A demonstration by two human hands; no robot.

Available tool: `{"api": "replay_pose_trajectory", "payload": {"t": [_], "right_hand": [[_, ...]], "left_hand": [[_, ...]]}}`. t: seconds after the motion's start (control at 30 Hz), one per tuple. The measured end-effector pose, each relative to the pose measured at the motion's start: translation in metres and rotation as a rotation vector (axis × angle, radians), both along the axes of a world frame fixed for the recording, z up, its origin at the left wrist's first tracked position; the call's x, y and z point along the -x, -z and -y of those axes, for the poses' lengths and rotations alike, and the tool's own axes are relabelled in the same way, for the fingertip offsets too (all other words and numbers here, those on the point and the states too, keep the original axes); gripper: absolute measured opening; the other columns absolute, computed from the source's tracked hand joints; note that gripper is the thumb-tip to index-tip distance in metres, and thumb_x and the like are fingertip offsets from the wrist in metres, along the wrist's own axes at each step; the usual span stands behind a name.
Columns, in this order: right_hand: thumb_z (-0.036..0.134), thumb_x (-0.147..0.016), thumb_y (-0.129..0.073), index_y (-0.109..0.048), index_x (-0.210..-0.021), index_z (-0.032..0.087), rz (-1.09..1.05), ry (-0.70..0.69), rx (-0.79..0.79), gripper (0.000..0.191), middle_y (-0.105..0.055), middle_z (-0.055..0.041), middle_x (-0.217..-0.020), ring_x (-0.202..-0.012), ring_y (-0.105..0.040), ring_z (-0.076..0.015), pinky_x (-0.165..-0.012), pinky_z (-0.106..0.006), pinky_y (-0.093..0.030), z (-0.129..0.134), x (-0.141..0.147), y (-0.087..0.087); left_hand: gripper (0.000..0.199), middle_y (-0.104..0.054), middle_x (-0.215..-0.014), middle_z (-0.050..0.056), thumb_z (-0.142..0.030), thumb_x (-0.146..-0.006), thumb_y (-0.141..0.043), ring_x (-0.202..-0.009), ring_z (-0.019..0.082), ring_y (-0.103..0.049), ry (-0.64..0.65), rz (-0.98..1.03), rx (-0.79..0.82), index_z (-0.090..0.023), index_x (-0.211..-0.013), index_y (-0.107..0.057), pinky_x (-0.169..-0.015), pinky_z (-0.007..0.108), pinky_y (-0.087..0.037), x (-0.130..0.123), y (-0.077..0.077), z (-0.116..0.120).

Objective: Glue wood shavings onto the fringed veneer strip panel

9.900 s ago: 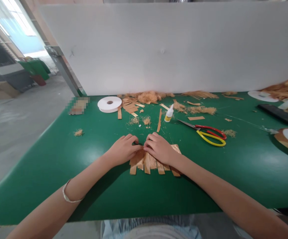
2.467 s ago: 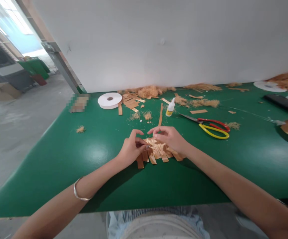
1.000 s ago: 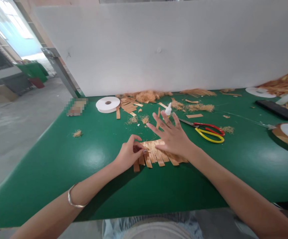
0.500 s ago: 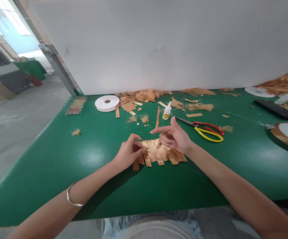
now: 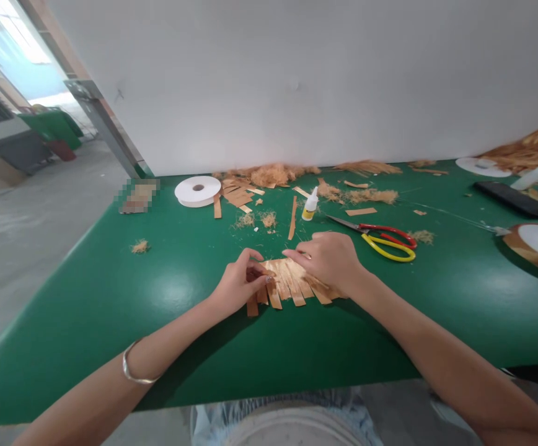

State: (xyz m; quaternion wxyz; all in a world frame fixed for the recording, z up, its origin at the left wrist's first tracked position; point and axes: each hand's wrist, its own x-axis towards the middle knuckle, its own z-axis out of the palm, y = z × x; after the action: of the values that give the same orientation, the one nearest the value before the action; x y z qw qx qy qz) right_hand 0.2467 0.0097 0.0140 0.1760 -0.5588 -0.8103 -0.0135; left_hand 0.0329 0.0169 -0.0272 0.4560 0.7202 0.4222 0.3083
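Observation:
Several tan ribbon strips (image 5: 288,280) lie side by side on the green table, making a fringed piece with loose ends toward me. My left hand (image 5: 240,282) pinches the piece at its left end, thumb and fingers closed on the strips. Over the right part of the piece, my right hand (image 5: 331,260) is palm down with curled fingers, one digit pointing left along the top edge. Whatever is under its fingers is hidden. Beyond that hand are a small white glue bottle (image 5: 310,205) with a yellow label and scissors (image 5: 385,241) with red and yellow handles.
A white ribbon roll (image 5: 198,191) stands at the back left, near cut tan strips (image 5: 237,194) and a heap of frayed fibre (image 5: 276,176). To the right are a black phone-like object (image 5: 515,199) and a brown ribbon roll (image 5: 536,251). A white wall (image 5: 297,124) rises behind the table.
My right hand has turned from thumb up with the index finger stretched out to palm down with curled fingers, lower over the strips. My left hand keeps its pinch.

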Motion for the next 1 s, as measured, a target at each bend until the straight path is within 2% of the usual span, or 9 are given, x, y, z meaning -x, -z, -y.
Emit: {"api": "replay_pose_trajectory", "payload": {"t": [0.2, 0.3, 0.4, 0.5, 0.6, 0.77, 0.87, 0.93, 1.0], "right_hand": [[0.067, -0.087, 0.000, -0.072, -0.083, 0.016, -0.809, -0.231, 0.599, 0.089, -0.066, -0.0085, -0.058, -0.059, -0.061, -0.0172, -0.054, -0.027, -0.037, -0.003, -0.004, -0.004], [0.066, -0.083, 0.014, -0.055, -0.126, 0.016, -0.949, -0.379, 0.726, 0.095, -0.070, -0.0145, -0.099, -0.084, -0.066, -0.0224, -0.053, -0.027, -0.040, -0.004, -0.005, -0.006], [0.070, -0.084, -0.001, -0.020, -0.147, 0.027, -0.795, -0.449, 0.575, 0.079, -0.034, -0.0104, -0.147, -0.124, -0.046, -0.0268, -0.075, -0.033, -0.047, -0.006, -0.006, -0.004], [0.071, -0.080, -0.037, -0.001, -0.149, 0.032, -0.351, -0.310, 0.263, 0.086, -0.002, -0.0058, -0.156, -0.140, -0.016, -0.0317, -0.097, -0.047, -0.036, -0.008, -0.006, 0.002], [0.058, -0.085, -0.045, -0.004, -0.149, 0.026, -0.032, -0.128, -0.060, 0.083, 0.000, -0.0077, -0.155, -0.141, -0.001, -0.0325, -0.105, -0.056, -0.019, -0.011, -0.006, 0.011], [0.063, -0.090, -0.015, -0.051, -0.132, 0.024, -0.571, -0.066, 0.150, 0.068, -0.047, -0.0094, -0.138, -0.132, -0.035, -0.0296, -0.104, -0.050, -0.027, -0.017, -0.010, 0.014], [0.068, -0.085, 0.004, -0.063, -0.117, 0.020, -1.006, -0.209, 0.509, 0.089, -0.069, -0.0109, -0.087, -0.085, -0.065, -0.0231, -0.085, -0.043, -0.045, -0.018, -0.011, 0.012], [0.071, -0.084, 0.002, -0.065, -0.109, 0.018, -1.090, -0.292, 0.648, 0.089, -0.052, -0.0007, -0.050, -0.045, -0.050, -0.0151, -0.062, -0.036, -0.047, -0.017, -0.011, 0.011], [0.072, -0.084, -0.019, -0.065, -0.105, 0.019, -0.980, -0.280, 0.637, 0.074, -0.032, 0.0067, -0.042, -0.035, -0.027, -0.0102, -0.046, -0.028, -0.035, -0.014, -0.009, 0.010]], "left_hand": [[0.028, -0.067, -0.078, 0.002, -0.031, -0.080, -0.061, -0.070, 0.015, -0.065, 0.034, 0.022, -0.002, -0.021, -0.095, -0.039, -0.062, 0.026, -0.050, 0.000, -0.001, 0.001], [0.027, -0.068, -0.078, 0.001, -0.030, -0.080, -0.060, -0.069, 0.015, -0.065, 0.031, 0.015, -0.016, -0.021, -0.095, -0.039, -0.062, 0.026, -0.050, -0.001, 0.000, 0.000], [0.027, -0.067, -0.078, 0.001, -0.028, -0.078, -0.061, -0.070, 0.015, -0.065, 0.014, 0.009, -0.022, -0.020, -0.094, -0.039, -0.064, 0.027, -0.050, 0.000, 0.002, -0.001], [0.026, -0.067, -0.077, 0.001, -0.025, -0.078, -0.060, -0.073, 0.016, -0.066, 0.009, -0.004, -0.023, -0.021, -0.093, -0.040, -0.067, 0.028, -0.051, 0.000, 0.002, -0.002], [0.025, -0.067, -0.078, 0.001, -0.022, -0.077, -0.060, -0.074, 0.016, -0.066, 0.004, -0.025, -0.023, -0.021, -0.093, -0.040, -0.068, 0.029, -0.052, 0.000, 0.001, -0.001], [0.025, -0.067, -0.078, 0.000, -0.022, -0.078, -0.060, -0.070, 0.015, -0.065, 0.004, -0.038, -0.038, -0.021, -0.093, -0.041, -0.063, 0.028, -0.051, 0.000, -0.001, -0.001], [0.026, -0.067, -0.078, 0.000, -0.024, -0.077, -0.061, -0.070, 0.015, -0.065, 0.014, -0.035, -0.051, -0.021, -0.093, -0.041, -0.063, 0.027, -0.051, 0.000, 0.002, -0.002], [0.026, -0.066, -0.077, 0.000, -0.024, -0.077, -0.061, -0.070, 0.015, -0.065, 0.017, -0.024, -0.051, -0.021, -0.093, -0.040, -0.064, 0.028, -0.051, 0.001, 0.004, -0.003], [0.026, -0.066, -0.077, 0.000, -0.024, -0.077, -0.061, -0.070, 0.015, -0.065, 0.026, -0.011, -0.046, -0.021, -0.094, -0.040, -0.065, 0.027, -0.051, 0.002, 0.005, -0.003]]}}
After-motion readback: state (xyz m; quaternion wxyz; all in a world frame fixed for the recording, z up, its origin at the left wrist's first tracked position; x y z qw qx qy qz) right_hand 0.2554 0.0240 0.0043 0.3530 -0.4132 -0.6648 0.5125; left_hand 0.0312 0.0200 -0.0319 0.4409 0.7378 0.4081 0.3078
